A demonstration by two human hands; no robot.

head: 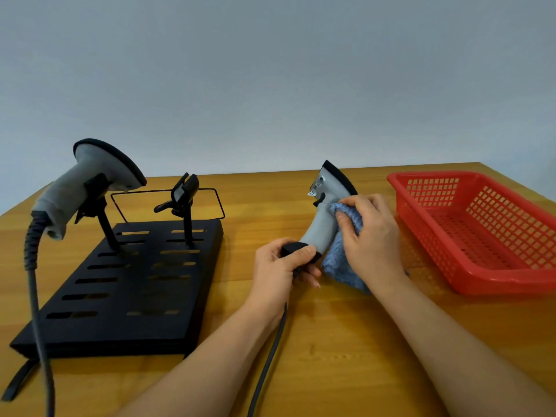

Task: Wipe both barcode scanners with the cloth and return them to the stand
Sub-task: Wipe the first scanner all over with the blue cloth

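At the bottom of the frame we see two bare forearms reaching up toward the centre, with a dark cable running between them toward the lower edge. The left hand, just right of centre, has its fingers curled round the black base end of a grey barcode scanner, gripping it so the scanner stands tilted above the counter. The right hand presses a blue cloth against the scanner's handle, fingers bent over the fabric (part of the cloth hangs below the hand, down to the wood). The two hands sit close together, each clamped on its own thing.

Left of them, a black slotted stand lies on the counter with two upright holders. The nearer-left holder carries the second scanner, its coiled cord dropping to the lower left edge; the other holder stands bare.

At the right side of the frame a red plastic basket rests on the wood, just beside the right hand.

The counter is warm yellow-brown wood, and behind its far edge we see a plain pale grey wall.
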